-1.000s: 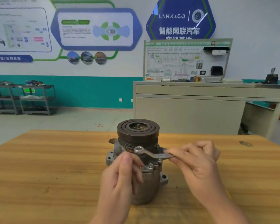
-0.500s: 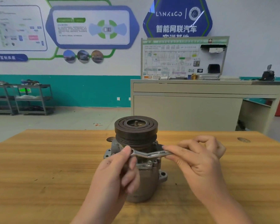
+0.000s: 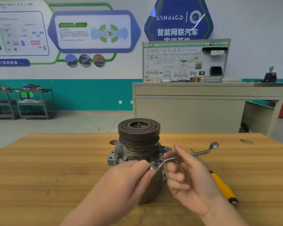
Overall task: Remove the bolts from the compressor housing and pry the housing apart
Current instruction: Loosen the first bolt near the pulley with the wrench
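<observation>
Pinching the wrench's (image 3: pixel 173 159) near ring end, the left hand (image 3: pixel 129 178) sets it at a bolt (image 3: pixel 152 163) on the compressor (image 3: pixel 137 144), mid-tabletop (image 3: pixel 55 160). Right hand (image 3: pixel 188 175) curls round the shank. Screwdriver (image 3: pixel 222 185) lies right.

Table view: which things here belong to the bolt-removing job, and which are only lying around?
In use:
compressor
ring wrench, held by left hand and right hand
yellow-handled screwdriver, likely for prying

Just around:
grey shelves
beige counter
wiring-diagram board
</observation>
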The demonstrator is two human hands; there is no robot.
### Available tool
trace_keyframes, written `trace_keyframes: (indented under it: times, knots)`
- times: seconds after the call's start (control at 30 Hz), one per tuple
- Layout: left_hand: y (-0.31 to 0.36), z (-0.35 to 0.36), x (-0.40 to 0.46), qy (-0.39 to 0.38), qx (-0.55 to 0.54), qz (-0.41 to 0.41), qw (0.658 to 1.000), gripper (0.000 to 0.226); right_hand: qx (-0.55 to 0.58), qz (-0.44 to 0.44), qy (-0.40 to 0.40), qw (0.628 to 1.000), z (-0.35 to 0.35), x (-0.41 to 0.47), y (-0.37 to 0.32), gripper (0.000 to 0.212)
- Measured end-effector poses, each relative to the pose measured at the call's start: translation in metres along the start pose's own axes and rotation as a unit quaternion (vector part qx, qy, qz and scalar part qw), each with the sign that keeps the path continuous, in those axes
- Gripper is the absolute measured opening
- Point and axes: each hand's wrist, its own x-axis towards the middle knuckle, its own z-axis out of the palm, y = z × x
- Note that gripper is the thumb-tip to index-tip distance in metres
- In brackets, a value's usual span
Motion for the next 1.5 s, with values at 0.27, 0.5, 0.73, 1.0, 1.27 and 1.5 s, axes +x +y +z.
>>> trace_keyframes:
  times: [0.27, 0.5, 0.73, 1.0, 1.27, 1.5]
  knots:
    - [-0.066, -0.002, 0.006, 0.039, -0.266, -0.252, 0.930, 0.112, -0.309, -0.339, 0.070, 0.886, -0.007, 0.000, 0.013, 0.035]
    - [-0.063, -0.001, 0.003, -0.022, -0.266, -0.251, 0.930, 0.112, -0.427, -0.460, 0.073, 0.775, -0.012, 0.002, 0.032, 0.038]
    - [-0.018, 0.019, -0.002, 0.103, -0.018, -0.353, 0.930, 0.112, -0.516, -0.522, 0.200, 0.649, -0.015, 0.010, 0.030, 0.062]
    - [-0.015, 0.029, 0.000, 0.126, 0.014, -0.386, 0.914, 0.111, -0.618, -0.548, 0.212, 0.523, 0.007, 0.022, 0.036, 0.077]
    - [-0.021, 0.026, 0.004, 0.082, 0.005, -0.415, 0.906, 0.121, -0.608, -0.641, 0.240, 0.402, 0.004, 0.034, 0.058, 0.056]
    - [-0.032, 0.017, 0.000, 0.056, -0.012, -0.374, 0.926, 0.113, -0.573, -0.681, 0.145, 0.432, 0.017, 0.037, 0.056, 0.059]
